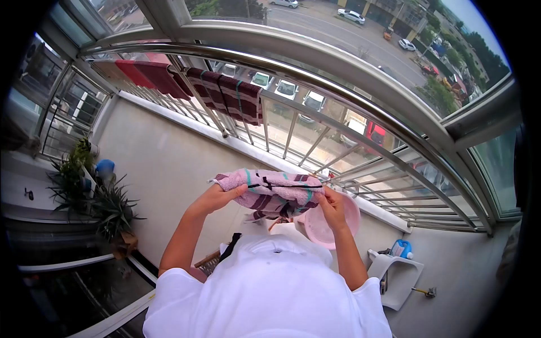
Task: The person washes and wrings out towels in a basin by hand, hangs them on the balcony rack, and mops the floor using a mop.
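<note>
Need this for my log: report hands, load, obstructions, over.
Left hand, right hand: gripping opposite ends of patterned pink-plum terry towel. Towel bunched, aloft. Nothing visibly blocking; round pink plastic basin past right hand.

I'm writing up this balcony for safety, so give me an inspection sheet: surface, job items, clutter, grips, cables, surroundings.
Surface: pale floor; wetness cannot be judged.
Job items: pink striped towel, bunched, held up; pink basin on the right, contents unclear.
Clutter: blue bottle by a white sink; spiky plant at left.
Grips: left grip and right grip hold opposite ends of the towel.
Cables: nothing seen.
Surroundings: metal railing with maroon striped towel hung on it; parked cars below outside.
</note>
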A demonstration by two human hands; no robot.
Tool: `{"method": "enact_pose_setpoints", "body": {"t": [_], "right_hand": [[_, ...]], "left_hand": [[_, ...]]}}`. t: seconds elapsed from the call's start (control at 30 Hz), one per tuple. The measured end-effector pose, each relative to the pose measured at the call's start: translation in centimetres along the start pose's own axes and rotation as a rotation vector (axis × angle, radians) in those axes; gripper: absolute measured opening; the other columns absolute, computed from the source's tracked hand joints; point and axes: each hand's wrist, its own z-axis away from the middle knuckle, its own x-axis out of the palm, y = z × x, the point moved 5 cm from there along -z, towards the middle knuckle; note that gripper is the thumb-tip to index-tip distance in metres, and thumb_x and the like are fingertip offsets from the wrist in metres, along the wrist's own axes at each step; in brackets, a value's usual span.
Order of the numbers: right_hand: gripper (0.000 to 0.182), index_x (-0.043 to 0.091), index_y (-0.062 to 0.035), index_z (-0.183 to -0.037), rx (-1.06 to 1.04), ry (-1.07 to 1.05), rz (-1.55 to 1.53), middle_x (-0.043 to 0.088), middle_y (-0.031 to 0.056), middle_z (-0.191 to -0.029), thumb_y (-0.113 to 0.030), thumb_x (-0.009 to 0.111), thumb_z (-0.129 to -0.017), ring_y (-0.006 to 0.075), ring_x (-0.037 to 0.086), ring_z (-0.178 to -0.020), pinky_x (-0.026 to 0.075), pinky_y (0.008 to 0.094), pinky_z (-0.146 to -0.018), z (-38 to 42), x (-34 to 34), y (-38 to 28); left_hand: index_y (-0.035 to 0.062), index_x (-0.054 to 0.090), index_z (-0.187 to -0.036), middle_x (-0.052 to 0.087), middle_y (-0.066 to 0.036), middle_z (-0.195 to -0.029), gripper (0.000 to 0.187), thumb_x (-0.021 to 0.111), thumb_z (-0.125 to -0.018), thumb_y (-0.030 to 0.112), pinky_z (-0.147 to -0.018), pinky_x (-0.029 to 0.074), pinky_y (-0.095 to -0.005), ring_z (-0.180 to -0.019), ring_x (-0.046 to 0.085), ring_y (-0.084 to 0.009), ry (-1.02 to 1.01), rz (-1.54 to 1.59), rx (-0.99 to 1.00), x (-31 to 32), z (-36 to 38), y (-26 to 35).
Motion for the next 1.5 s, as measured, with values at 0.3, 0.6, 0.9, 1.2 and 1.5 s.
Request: {"method": "enact_pose_setpoints", "body": {"t": [0.3, 0.6, 0.9, 1.2, 1.5], "right_hand": [[0.032, 0.051, 0.001, -0.116, 0.042, 0.202, -0.065, 0.058, 0.0036, -0.1, -0.016, 0.052, -0.089, 0.0086, 0.053, -0.09, 0.042, 0.0224, -0.078, -0.5, -3.7, -2.0], [0.04, 0.043, 0.002, -0.126, -0.207, 0.394, 0.162, 0.053, 0.0043, -0.111, -0.009, 0.05, -0.087, 0.0095, 0.05, -0.099, 0.038, 0.023, -0.087, -7.4, -9.2, -3.2], [0.035, 0.052, -0.0053, -0.112, 0.056, 0.703, 0.789, 0.058, 0.0114, -0.101, -0.016, 0.061, -0.08, 0.0235, 0.057, -0.084, 0.047, 0.0303, -0.075, -18.3, -16.6, 3.7], [0.024, 0.056, -0.0039, -0.098, -0.218, 0.98, 1.048, 0.059, 0.0115, -0.092, -0.018, 0.063, -0.08, 0.0221, 0.059, -0.082, 0.047, 0.0327, -0.07, -15.4, -12.9, 0.9], [0.033, 0.051, -0.0027, -0.109, 0.017, 0.968, 0.552, 0.057, 0.0069, -0.102, -0.006, 0.064, -0.078, 0.0178, 0.056, -0.087, 0.046, 0.0303, -0.077, -9.2, -17.4, 17.5]], "left_hand": [[-0.0021, 0.052, -0.114, 0.058, -0.005, -0.107, 0.037, 0.064, -0.082, 0.011, -0.087, 0.043, -0.0275, -0.096, 0.054, -0.0118, -0.037, 0.079, 0.16, -3.6, -5.3, -0.3], [0.0015, 0.058, -0.106, 0.061, -0.002, -0.094, 0.028, 0.065, -0.081, 0.013, -0.074, 0.045, -0.0247, -0.085, 0.055, -0.0084, -0.245, -0.055, 0.436, -5.4, -18.0, 6.0], [0.0041, 0.059, -0.1, 0.062, -0.01, -0.093, 0.03, 0.058, -0.084, 0.029, -0.074, 0.046, -0.0344, -0.084, 0.058, -0.0212, 0.143, -0.733, 0.627, -9.1, -37.0, 0.9], [0.0056, 0.062, -0.086, 0.062, -0.01, -0.082, 0.028, 0.059, -0.081, 0.032, -0.067, 0.048, -0.0382, -0.078, 0.06, -0.0276, 0.51, -1.205, 0.798, -10.8, -34.1, 6.5], [0.0057, 0.055, -0.11, 0.062, -0.007, -0.1, 0.045, 0.073, -0.071, 0.018, -0.072, 0.048, -0.0311, -0.089, 0.059, -0.0169, 0.221, -0.251, 0.342, -10.0, -30.5, -12.2]]}}
